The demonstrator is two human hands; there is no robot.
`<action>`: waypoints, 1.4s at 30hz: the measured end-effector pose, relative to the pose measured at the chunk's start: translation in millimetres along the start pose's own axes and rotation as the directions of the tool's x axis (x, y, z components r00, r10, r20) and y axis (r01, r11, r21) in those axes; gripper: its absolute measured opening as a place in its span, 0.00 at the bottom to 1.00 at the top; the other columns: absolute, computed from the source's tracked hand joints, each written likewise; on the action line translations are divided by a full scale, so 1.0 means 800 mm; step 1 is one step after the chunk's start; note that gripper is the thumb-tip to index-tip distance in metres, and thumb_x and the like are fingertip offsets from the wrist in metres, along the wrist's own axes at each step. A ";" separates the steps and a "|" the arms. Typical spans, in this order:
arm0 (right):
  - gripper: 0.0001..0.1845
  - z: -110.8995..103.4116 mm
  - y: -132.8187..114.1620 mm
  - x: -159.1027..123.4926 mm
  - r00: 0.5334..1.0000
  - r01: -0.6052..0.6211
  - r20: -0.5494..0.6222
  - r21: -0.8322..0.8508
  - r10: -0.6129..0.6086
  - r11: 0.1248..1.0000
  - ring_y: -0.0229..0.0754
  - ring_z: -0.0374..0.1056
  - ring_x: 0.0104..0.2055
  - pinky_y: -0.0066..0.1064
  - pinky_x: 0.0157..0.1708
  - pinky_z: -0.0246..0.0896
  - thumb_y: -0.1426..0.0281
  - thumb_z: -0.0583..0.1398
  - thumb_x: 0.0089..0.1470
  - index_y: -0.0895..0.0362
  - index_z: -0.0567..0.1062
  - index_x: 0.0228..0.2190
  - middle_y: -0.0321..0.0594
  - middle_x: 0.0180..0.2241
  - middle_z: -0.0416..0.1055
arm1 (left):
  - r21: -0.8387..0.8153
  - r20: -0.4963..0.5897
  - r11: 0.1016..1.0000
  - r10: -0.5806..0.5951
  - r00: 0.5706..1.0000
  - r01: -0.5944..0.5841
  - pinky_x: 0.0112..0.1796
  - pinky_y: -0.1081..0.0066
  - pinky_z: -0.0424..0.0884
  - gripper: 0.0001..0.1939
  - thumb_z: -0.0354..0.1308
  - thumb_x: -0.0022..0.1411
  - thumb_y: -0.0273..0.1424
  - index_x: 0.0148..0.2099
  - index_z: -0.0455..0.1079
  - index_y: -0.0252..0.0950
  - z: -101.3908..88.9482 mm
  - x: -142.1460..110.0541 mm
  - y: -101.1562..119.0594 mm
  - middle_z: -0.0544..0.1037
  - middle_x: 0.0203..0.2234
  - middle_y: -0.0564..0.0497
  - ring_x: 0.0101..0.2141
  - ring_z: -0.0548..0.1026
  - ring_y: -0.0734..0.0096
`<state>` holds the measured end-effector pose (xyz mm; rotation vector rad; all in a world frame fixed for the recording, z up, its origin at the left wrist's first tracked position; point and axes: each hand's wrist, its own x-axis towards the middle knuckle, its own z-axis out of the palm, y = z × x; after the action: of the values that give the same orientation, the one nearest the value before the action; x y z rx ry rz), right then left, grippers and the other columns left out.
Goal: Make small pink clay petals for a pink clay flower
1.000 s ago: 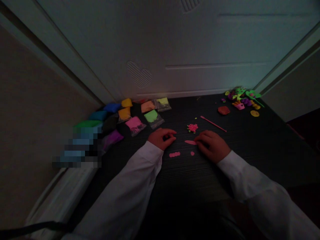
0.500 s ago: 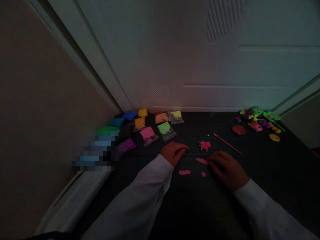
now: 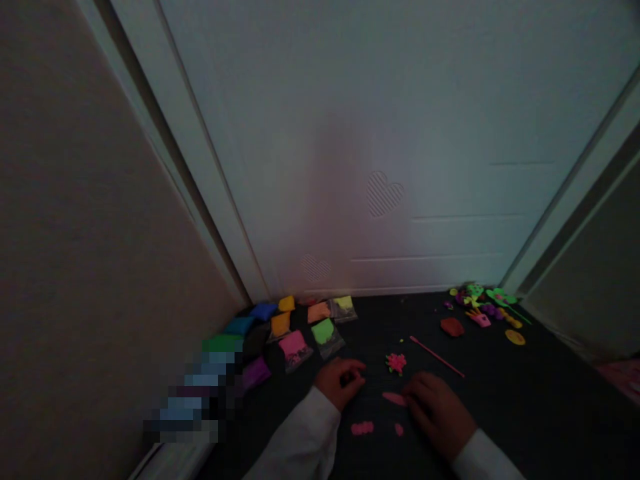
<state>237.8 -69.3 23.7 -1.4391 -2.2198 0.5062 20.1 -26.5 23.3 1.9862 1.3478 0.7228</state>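
Note:
My left hand (image 3: 341, 383) is raised a little above the dark table, fingers curled and thumb close to the index finger. Whatever lies between those fingertips, if anything, is too dark to make out. My right hand (image 3: 440, 413) has its fingertips closed on the end of a flat, pointed pink piece (image 3: 393, 399); whether it is clay or a tool blade I cannot tell. Nearer me lie a scalloped pink clay strip (image 3: 362, 428) and a small pink clay bit (image 3: 399, 429). Beyond the hands sits a pink clay flower with green edges (image 3: 397, 363).
A thin pink modelling stick (image 3: 437, 357) lies behind my right hand, near a flat red clay lump (image 3: 452, 327). Several bagged clay colours, including a pink packet (image 3: 294, 348), line the left. Colourful clay figures (image 3: 483, 310) crowd the back right. A white door (image 3: 320, 133) stands behind.
The view has tilted upward, so the table and everything on it appear lower. My left fingers have curled in more. My right hand keeps its hold on the pink piece.

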 end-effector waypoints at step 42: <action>0.10 -0.004 0.007 -0.005 0.989 -0.037 -0.143 -0.075 0.026 0.996 0.37 0.61 0.31 0.30 0.31 0.56 0.70 0.48 0.46 0.55 0.69 0.27 0.38 0.26 0.65 | -0.216 -0.165 0.971 -0.143 0.976 0.106 0.28 0.71 0.64 0.14 0.56 0.41 0.33 0.33 0.67 0.33 0.013 0.010 -0.004 0.72 0.19 0.53 0.24 0.69 0.72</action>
<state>245.2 -70.3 22.8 -1.5027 -2.1279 0.3197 28.7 -19.8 14.7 1.6901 1.4250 0.9589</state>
